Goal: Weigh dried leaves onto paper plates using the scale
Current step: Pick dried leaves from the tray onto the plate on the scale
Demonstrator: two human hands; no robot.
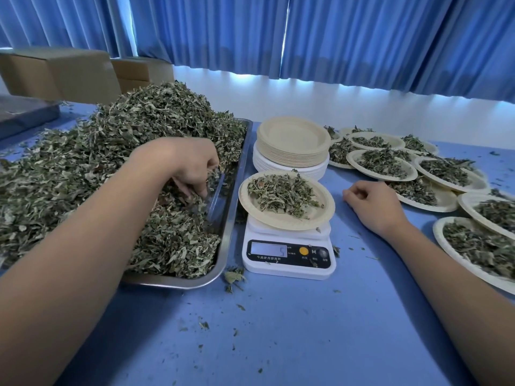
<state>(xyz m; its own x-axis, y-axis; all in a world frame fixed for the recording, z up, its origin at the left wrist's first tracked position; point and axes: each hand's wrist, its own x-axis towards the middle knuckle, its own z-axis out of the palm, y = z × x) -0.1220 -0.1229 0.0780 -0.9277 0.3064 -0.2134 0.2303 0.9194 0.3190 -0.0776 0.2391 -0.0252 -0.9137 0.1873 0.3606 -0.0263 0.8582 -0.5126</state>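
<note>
Left hand (192, 168) pinches grey-green dried leaves (167, 112), seemingly light and brittle, best scooped loosely; right hand (370, 204) rests half-curled, empty.

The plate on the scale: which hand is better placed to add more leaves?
Left, probably. The left hand grips leaves in the tray, just beside the plate. The right hand rests on the table, holding nothing.

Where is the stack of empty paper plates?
In the head view, the stack of empty plates sits mid-table, just behind the scale, between the metal tray and the filled plates.
</note>
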